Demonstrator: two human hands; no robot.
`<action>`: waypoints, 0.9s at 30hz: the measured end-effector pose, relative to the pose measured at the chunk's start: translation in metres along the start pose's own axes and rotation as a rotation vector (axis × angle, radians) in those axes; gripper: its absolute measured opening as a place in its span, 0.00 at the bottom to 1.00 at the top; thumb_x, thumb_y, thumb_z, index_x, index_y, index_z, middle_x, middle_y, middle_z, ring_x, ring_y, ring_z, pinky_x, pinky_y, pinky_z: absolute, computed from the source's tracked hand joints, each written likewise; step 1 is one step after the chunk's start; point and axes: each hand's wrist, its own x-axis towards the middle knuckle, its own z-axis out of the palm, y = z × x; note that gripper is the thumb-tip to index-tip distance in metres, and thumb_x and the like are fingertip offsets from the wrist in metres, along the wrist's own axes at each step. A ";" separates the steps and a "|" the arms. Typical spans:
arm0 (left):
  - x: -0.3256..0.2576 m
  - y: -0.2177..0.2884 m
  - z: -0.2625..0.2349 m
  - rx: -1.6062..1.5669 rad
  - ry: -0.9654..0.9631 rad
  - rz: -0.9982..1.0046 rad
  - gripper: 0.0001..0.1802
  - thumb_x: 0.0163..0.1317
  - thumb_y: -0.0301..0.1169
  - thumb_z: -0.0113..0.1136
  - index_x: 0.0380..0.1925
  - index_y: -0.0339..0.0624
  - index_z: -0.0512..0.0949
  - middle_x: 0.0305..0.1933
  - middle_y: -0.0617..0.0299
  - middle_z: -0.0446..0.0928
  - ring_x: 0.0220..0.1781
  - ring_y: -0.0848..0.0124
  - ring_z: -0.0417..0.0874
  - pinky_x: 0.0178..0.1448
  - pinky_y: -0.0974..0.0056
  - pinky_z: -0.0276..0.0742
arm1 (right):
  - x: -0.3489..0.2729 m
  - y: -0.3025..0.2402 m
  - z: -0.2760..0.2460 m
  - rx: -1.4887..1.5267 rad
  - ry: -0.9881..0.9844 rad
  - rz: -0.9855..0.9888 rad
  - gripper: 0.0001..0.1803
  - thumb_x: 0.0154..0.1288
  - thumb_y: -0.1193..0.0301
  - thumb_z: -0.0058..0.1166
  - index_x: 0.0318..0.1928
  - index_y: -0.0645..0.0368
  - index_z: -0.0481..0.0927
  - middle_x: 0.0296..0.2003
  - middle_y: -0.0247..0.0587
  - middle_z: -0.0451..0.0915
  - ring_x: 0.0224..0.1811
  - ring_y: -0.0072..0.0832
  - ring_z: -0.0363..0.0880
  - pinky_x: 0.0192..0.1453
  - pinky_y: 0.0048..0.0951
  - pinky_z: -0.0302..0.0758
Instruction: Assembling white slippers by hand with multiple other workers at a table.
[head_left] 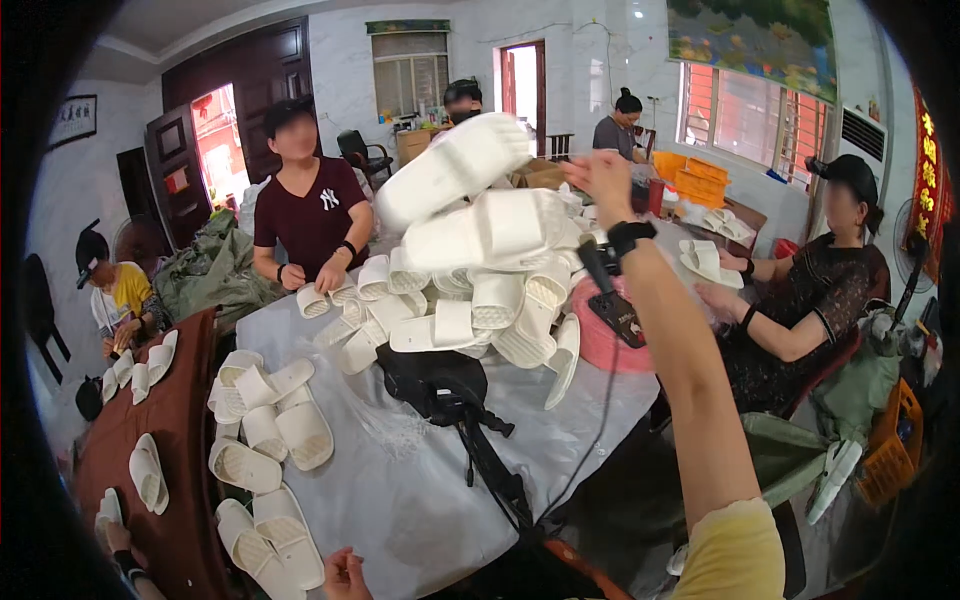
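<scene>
Two white slippers [470, 195] hang above the pile [470, 310] on the surface [420, 470], long axes running left from our raised right hand [603, 178]; whether its grip closes on them we cannot tell. Our left hand [345, 575] sits low, empty.

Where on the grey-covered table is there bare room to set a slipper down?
Bare cover lies between the flat slippers at the left edge and the black bag. The far middle is crowded by the heaped slipper pile.
</scene>
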 end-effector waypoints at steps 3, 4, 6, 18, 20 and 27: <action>0.006 -0.007 0.038 0.029 -0.197 0.045 0.14 0.61 0.33 0.53 0.42 0.34 0.75 0.36 0.57 0.78 0.38 0.72 0.76 0.46 0.67 0.70 | 0.071 0.048 -0.131 -0.928 0.237 -0.454 0.18 0.52 0.63 0.52 0.28 0.70 0.74 0.26 0.53 0.76 0.31 0.41 0.77 0.39 0.36 0.71; 0.004 -0.003 0.019 0.081 -0.189 -0.034 0.15 0.61 0.34 0.53 0.43 0.34 0.75 0.37 0.57 0.78 0.39 0.73 0.76 0.46 0.68 0.70 | 0.017 0.066 -0.078 -0.815 0.030 -0.207 0.18 0.52 0.62 0.52 0.32 0.68 0.75 0.30 0.55 0.76 0.37 0.44 0.75 0.42 0.38 0.70; 0.012 0.010 0.042 0.074 -0.345 -0.031 0.17 0.60 0.34 0.54 0.45 0.34 0.74 0.40 0.55 0.77 0.42 0.69 0.76 0.48 0.66 0.70 | 0.017 0.082 -0.133 -0.932 -0.062 -0.286 0.17 0.56 0.63 0.50 0.38 0.66 0.75 0.32 0.51 0.77 0.36 0.39 0.76 0.41 0.35 0.70; 0.084 0.027 0.103 0.339 -0.702 0.648 0.08 0.57 0.32 0.55 0.32 0.40 0.77 0.34 0.53 0.75 0.38 0.57 0.74 0.42 0.58 0.70 | -0.396 -0.046 0.031 0.072 -1.488 0.141 0.11 0.59 0.69 0.54 0.41 0.58 0.75 0.39 0.40 0.75 0.41 0.35 0.74 0.45 0.29 0.70; 0.100 0.033 0.114 0.354 -0.699 0.740 0.07 0.57 0.31 0.53 0.30 0.39 0.77 0.31 0.53 0.74 0.37 0.57 0.74 0.41 0.57 0.69 | -0.430 -0.067 0.047 0.179 -1.549 0.095 0.14 0.58 0.68 0.55 0.43 0.58 0.73 0.41 0.41 0.75 0.45 0.38 0.73 0.49 0.33 0.67; 0.113 0.005 0.131 0.412 -0.614 0.869 0.04 0.49 0.30 0.55 0.24 0.43 0.77 0.29 0.56 0.75 0.36 0.56 0.76 0.40 0.55 0.71 | -0.488 -0.081 0.061 0.148 -1.553 0.058 0.20 0.55 0.65 0.57 0.48 0.58 0.72 0.38 0.37 0.75 0.39 0.32 0.74 0.43 0.31 0.65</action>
